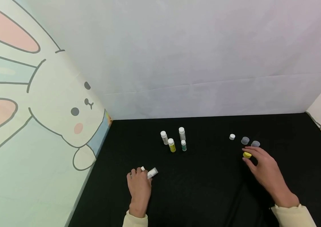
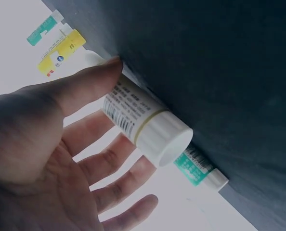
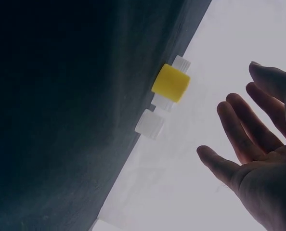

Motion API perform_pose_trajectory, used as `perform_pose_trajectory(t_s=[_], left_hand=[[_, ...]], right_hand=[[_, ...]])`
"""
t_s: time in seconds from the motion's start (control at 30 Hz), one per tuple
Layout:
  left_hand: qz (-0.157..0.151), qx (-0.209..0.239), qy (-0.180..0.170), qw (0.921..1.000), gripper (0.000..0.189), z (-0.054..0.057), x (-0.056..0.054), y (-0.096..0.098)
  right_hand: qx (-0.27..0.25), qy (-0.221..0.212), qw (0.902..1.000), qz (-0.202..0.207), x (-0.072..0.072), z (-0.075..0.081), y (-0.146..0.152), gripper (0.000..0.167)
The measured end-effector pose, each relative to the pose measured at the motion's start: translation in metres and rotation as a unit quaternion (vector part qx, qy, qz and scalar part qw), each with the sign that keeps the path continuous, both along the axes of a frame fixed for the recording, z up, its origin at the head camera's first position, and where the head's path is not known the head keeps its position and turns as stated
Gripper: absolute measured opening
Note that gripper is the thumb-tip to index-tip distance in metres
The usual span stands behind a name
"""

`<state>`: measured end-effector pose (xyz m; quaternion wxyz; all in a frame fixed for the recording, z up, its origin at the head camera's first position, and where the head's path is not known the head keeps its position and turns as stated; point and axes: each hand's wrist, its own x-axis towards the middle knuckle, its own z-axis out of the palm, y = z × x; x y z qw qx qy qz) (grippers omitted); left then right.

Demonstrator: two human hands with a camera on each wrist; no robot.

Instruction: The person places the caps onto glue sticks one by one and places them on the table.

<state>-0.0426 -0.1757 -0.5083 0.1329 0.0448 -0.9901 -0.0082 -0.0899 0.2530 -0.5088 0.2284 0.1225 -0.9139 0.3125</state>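
My left hand (image 1: 139,187) grips a white glue stick (image 2: 133,113) with a barcode label and white cap, thumb on one side and fingers on the other. The stick (image 1: 152,172) lies tilted in the head view. Just past the fingertips is a green glue stick (image 2: 195,166) with a white cap, mostly hidden by the hand in the head view. On the right, my right hand (image 1: 266,170) has its thumb and fingers spread about a yellow cap (image 1: 246,155). A gap separates the fingers from that cap (image 3: 171,83) in the right wrist view.
Several glue sticks stand upright at centre back: two white (image 1: 164,138) (image 1: 182,133), one yellow (image 1: 171,145), one green (image 1: 184,145). Behind the yellow cap sit a white cap (image 1: 232,136) and two translucent caps (image 1: 245,140). A pale wall (image 1: 205,63) borders the black table (image 1: 200,189).
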Motion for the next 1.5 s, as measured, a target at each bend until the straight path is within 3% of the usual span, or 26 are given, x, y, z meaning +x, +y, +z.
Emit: perform_pose_trajectory(t_s=[0.27,0.73,1.17,1.5], left_hand=[[-0.005,-0.004,0.010,0.9999,0.029,-0.002,-0.001,-0.005],[0.008,0.005,-0.012,0.9999,0.028,0.001,0.003,-0.006],[0.008,0.008,0.000,0.9999,0.028,0.001,0.003,-0.006],[0.014,0.000,0.000,0.9999,0.030,0.002,0.002,-0.005]], right_hand=[[0.010,-0.023,0.9996,-0.008,-0.004,-0.001,0.008,0.042],[0.030,-0.049,0.9983,-0.008,-0.012,-0.004,0.018,0.045],[0.047,-0.069,0.9964,0.018,-0.019,-0.010,0.021,0.046],[0.068,-0.107,0.9913,0.035,-0.023,-0.012,0.022,0.043]])
